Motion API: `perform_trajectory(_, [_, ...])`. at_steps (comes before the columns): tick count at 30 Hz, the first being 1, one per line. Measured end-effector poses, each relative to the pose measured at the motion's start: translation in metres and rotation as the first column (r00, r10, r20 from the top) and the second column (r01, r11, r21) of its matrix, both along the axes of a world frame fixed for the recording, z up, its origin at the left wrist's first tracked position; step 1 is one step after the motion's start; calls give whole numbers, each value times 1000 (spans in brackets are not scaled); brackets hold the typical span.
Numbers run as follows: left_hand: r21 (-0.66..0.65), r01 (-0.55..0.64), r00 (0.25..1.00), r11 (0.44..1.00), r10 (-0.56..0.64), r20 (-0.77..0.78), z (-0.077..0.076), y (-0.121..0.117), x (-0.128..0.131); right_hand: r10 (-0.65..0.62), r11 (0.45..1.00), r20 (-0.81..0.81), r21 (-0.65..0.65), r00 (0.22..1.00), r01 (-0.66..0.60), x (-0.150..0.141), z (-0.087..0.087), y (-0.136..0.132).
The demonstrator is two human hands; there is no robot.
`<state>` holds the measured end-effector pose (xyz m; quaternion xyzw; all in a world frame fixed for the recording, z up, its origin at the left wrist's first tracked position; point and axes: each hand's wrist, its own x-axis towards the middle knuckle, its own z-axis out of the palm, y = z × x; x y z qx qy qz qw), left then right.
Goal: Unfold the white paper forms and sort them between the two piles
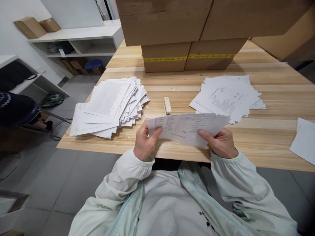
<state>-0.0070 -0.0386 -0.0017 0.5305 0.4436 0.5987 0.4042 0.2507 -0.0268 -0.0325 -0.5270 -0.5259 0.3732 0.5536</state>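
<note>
Between both hands I hold printed paper sheets [183, 128], tilted up above the front edge of the table; how many sheets there are I cannot tell. My left hand [145, 140] pinches the left end, thumb on the near face. At the right end my right hand [221, 141] grips with its thumb on top and the fingers mostly hidden behind. Just beyond the sheets lies a white stapler [167, 105], its near end partly covered by the paper. A thick, uneven paper stack [108, 101] is to the left, and another fanned paper pile [226, 96] to the right.
Cardboard boxes [164, 23] are stacked at the back of the wooden table [270, 137]. More white paper [305, 141] lies at the far right edge. Left of the table are white shelves [91, 32], a blue stool [94, 64] and part of a seated person [14, 108].
</note>
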Motion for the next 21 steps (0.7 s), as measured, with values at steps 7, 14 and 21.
perform_trajectory(7, [-114,-51,966,992,78,246,12,1,-5,-354,923,-154,99,922,371,-18,10,-16])
perform_trajectory(14, [-273,158,907,949,-31,419,4,-17,29,-360,929,-255,-12,898,369,-56,-10,-55])
perform_trajectory(21, [-336,207,907,919,-52,418,9,-8,10,-101,993,-448,-99,888,63,-11,22,-45])
